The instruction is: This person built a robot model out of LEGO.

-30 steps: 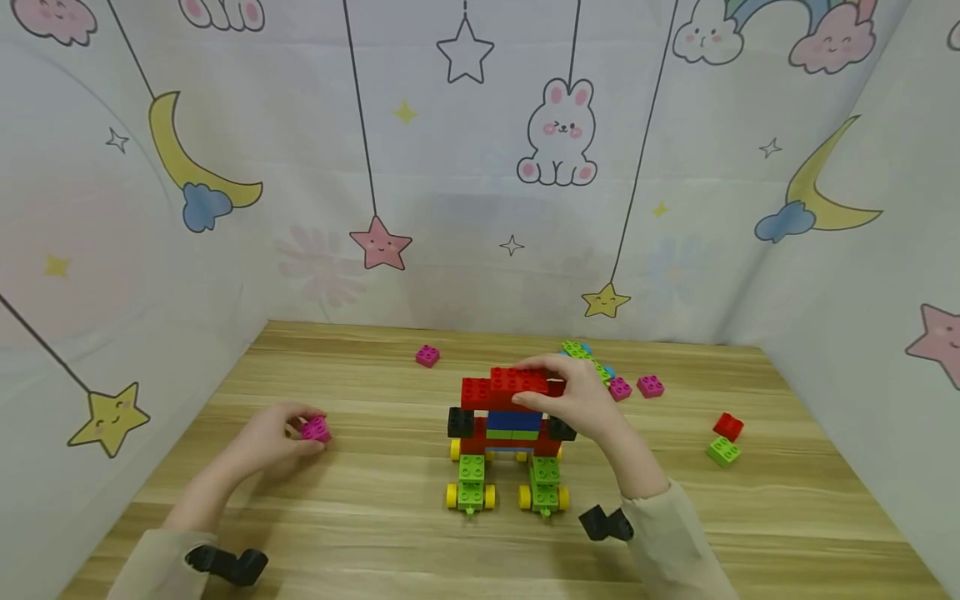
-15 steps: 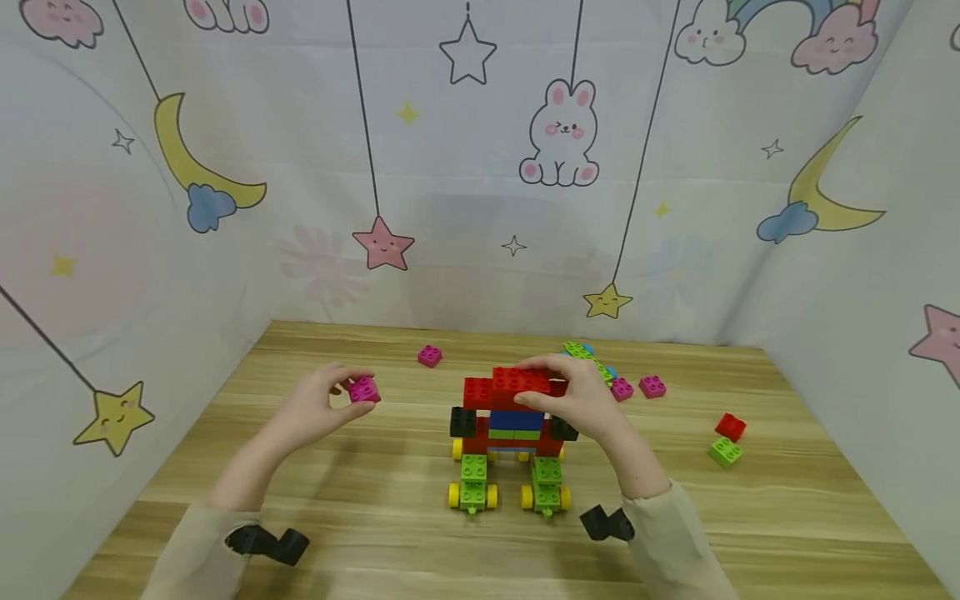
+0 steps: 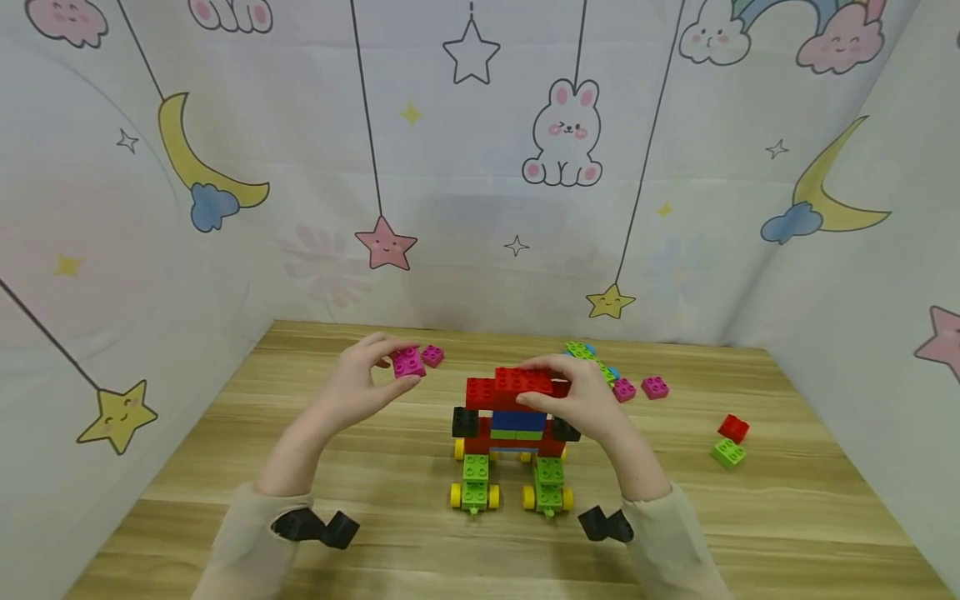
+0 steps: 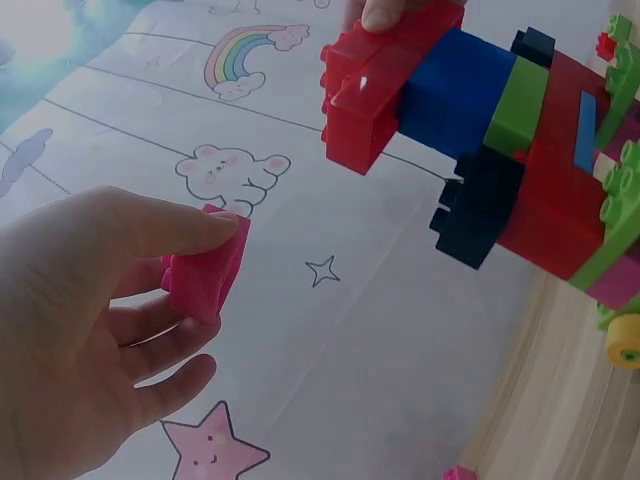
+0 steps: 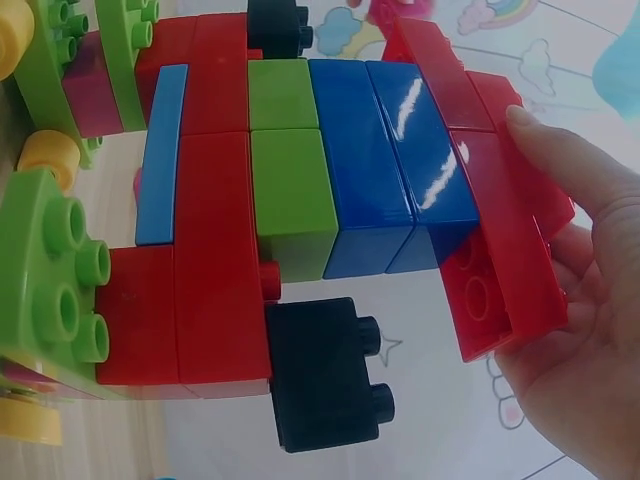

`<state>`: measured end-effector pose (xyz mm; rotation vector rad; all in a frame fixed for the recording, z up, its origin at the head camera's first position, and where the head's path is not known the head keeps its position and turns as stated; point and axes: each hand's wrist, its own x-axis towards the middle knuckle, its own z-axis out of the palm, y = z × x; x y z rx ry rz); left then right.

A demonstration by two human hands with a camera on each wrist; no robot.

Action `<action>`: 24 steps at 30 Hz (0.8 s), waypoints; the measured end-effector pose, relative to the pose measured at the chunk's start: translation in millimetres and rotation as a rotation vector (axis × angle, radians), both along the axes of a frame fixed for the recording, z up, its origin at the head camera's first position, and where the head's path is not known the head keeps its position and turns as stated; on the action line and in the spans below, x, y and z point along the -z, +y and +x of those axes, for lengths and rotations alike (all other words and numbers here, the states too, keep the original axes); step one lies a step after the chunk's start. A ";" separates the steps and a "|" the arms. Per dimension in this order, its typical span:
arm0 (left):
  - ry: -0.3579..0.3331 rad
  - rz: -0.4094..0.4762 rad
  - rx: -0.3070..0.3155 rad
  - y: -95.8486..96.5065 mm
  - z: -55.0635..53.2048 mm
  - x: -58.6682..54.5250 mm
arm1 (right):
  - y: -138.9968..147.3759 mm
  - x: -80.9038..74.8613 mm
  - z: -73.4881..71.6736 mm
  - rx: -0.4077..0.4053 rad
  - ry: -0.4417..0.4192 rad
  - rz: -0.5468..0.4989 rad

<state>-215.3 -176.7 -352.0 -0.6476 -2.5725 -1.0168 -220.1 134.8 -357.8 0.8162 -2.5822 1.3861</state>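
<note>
A pink building brick [image 3: 408, 363] is pinched between the thumb and fingers of my left hand [image 3: 362, 385], held in the air left of the built model. In the left wrist view the same brick [image 4: 208, 265] shows its studs toward the palm. My right hand [image 3: 581, 396] grips the red top brick [image 3: 517, 381] of the model, thumb in front and fingers behind. Below that red top come blue bricks [image 3: 519, 419], a thin green layer, black bricks [image 3: 465, 422] at both sides, and a red body. Green wheeled bases [image 3: 475, 483] with yellow wheels carry it on the table.
Behind the left hand lies another pink brick [image 3: 432, 356]. Two more pink bricks [image 3: 655, 387] and a green-and-blue piece [image 3: 588, 357] lie at the back right. Farther right are a red brick [image 3: 733, 428] and a green brick [image 3: 728, 453]. A printed curtain encloses the table.
My left hand has lifted the pink brick from the table and carried it right and farther back, toward the model. The right hand stays on the red top.
</note>
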 end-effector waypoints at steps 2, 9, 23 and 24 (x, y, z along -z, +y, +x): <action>0.008 0.025 0.027 7.3 0.5 -2.7 | 0.5 0.8 -0.1 -0.006 0.007 -0.005; 0.019 0.098 0.081 28.6 2.4 -4.4 | 0.8 1.2 1.2 -0.007 0.006 -0.018; 0.037 0.144 0.139 46.1 9.8 2.4 | -0.6 0.0 2.5 -0.013 -0.043 -0.030; 0.040 0.147 0.145 46.8 9.5 2.8 | -0.5 0.2 2.3 -0.014 -0.041 -0.033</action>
